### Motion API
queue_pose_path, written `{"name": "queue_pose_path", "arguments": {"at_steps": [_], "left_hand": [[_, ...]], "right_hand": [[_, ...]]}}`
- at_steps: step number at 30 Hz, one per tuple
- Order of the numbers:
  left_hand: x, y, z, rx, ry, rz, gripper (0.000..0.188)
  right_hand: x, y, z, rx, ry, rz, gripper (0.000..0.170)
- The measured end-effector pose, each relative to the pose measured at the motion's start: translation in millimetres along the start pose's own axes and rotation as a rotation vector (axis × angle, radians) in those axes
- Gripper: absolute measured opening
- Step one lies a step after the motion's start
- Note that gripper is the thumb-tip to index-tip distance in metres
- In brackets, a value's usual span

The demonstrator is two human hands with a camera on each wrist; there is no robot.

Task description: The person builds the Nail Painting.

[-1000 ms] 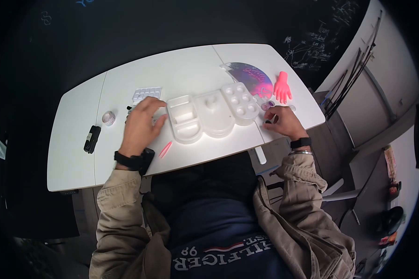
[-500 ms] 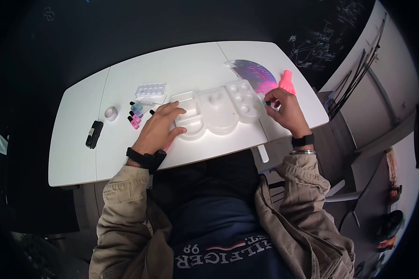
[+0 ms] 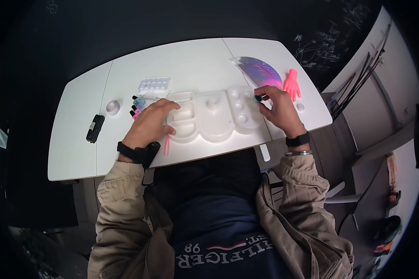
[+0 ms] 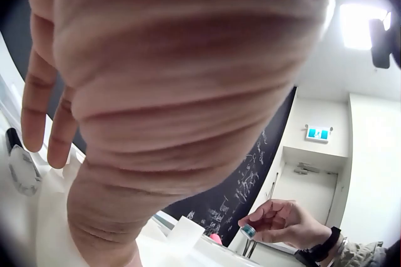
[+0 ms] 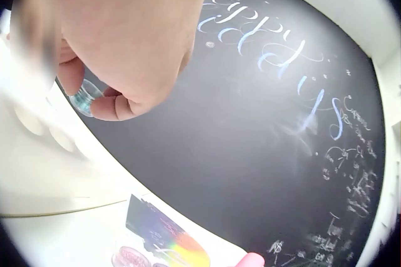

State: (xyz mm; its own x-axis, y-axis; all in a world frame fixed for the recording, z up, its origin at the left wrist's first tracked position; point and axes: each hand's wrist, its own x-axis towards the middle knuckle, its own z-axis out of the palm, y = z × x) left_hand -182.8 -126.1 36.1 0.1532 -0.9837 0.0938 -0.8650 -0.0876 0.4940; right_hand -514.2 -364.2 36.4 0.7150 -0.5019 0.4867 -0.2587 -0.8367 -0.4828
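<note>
A white molded tray (image 3: 214, 123) with compartments and round wells lies along the table's front. My right hand (image 3: 280, 109) pinches a small clear round jar (image 4: 249, 231) with teal contents, held above the tray's right end beside the round wells. In the right wrist view, thumb and fingertips close around the jar (image 5: 86, 99). My left hand (image 3: 149, 122) is at the tray's left end, fingers spread and relaxed, thumb near the front left corner, holding nothing. Pink tweezers (image 3: 167, 145) lie just below that thumb. Small black-capped bottles (image 3: 136, 111), pink and teal, lie partly hidden behind the left hand.
Behind the right hand are a shiny purple printed card (image 3: 260, 72) and a pink model hand (image 3: 291, 84). A small round jar (image 3: 300, 107) stands near the right edge. Toward the left are a white segmented case (image 3: 154, 84), a round tub (image 3: 112, 107) and a black device (image 3: 95, 129).
My right hand has risen and moved left with the jar, from beside the tray to above its right end. My left hand came over the tray's left end, then drew slightly back.
</note>
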Motion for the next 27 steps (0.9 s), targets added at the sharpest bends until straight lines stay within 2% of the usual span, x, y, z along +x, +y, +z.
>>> {"name": "queue_pose_path", "arguments": {"at_steps": [5, 8, 11, 14, 15, 20, 27], "left_hand": [[0, -1, -1, 0.012, 0.035, 0.025, 0.069], [1, -7, -4, 0.067, 0.167, 0.130, 0.062], [-1, 2, -23, 0.026, 0.267, 0.163, 0.053], [-3, 20, -42, -0.061, 0.361, 0.119, 0.042], [-4, 17, -44, -0.007, 0.424, 0.172, 0.037], [-6, 14, -50, -0.013, 0.498, 0.194, 0.036], [-9, 29, -54, -0.056, 0.534, 0.200, 0.033]], "right_hand": [[2, 2, 7, 0.003, -0.028, 0.018, 0.039], [3, 1, 7, -0.007, -0.031, 0.039, 0.040], [4, -3, 6, -0.040, -0.040, 0.037, 0.040], [5, -3, 11, 0.010, -0.049, 0.018, 0.043], [5, -5, 12, 0.045, -0.054, 0.026, 0.043], [6, -8, 17, 0.220, -0.073, 0.058, 0.044], [5, -15, 22, 0.075, -0.107, 0.046, 0.037]]}}
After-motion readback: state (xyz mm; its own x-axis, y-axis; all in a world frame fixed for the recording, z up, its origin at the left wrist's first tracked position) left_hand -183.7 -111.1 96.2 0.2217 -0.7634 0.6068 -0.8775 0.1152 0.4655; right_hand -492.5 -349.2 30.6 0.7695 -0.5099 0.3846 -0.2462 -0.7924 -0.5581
